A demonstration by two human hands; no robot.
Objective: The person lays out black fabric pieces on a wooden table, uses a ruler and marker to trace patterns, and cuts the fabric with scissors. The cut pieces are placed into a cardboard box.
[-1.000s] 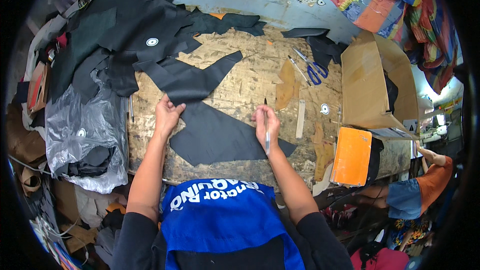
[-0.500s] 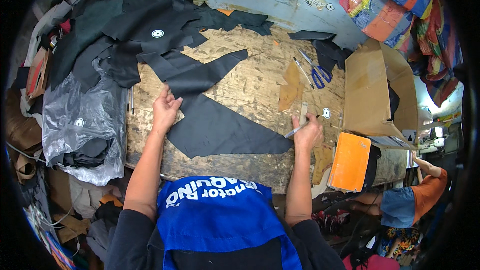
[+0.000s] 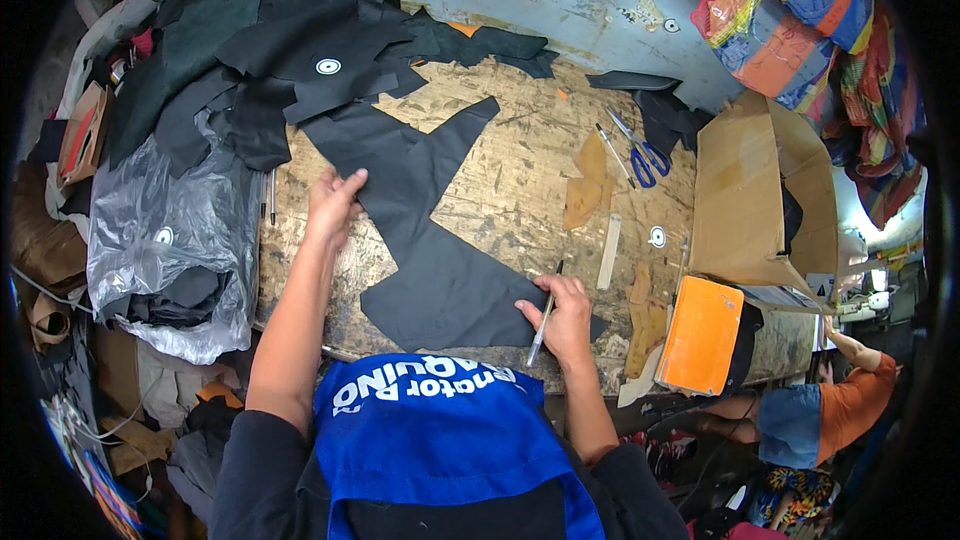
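A large piece of black leather (image 3: pixel 440 285) lies across the worktable in front of me, narrow at its middle and wide at its near end. At its left edge is my left hand (image 3: pixel 333 212), fingers curled and thumb against the leather. My right hand (image 3: pixel 566 320) rests over the near right part, closed around a pen (image 3: pixel 541 330) with a clear barrel. The pen slants between thumb and fingers, and the fingertips touch the leather. A small corner of black material shows to the right of this hand.
On the wooden table (image 3: pixel 500 160) lie blue-handled scissors (image 3: pixel 643 162), tan pattern pieces (image 3: pixel 588 185), a pale strip (image 3: pixel 608 252) and an orange notebook (image 3: pixel 699 333). Black leather scraps (image 3: pixel 300 45) pile at far left, above a clear plastic bag (image 3: pixel 165 210). A cardboard box (image 3: pixel 735 190) stands right; another person (image 3: pixel 835 405) is beyond.
The leather has swung nearer to me and its folded middle has flattened out. My right hand has moved left onto it, still with the pen, leaving the pale strip uncovered on the table.
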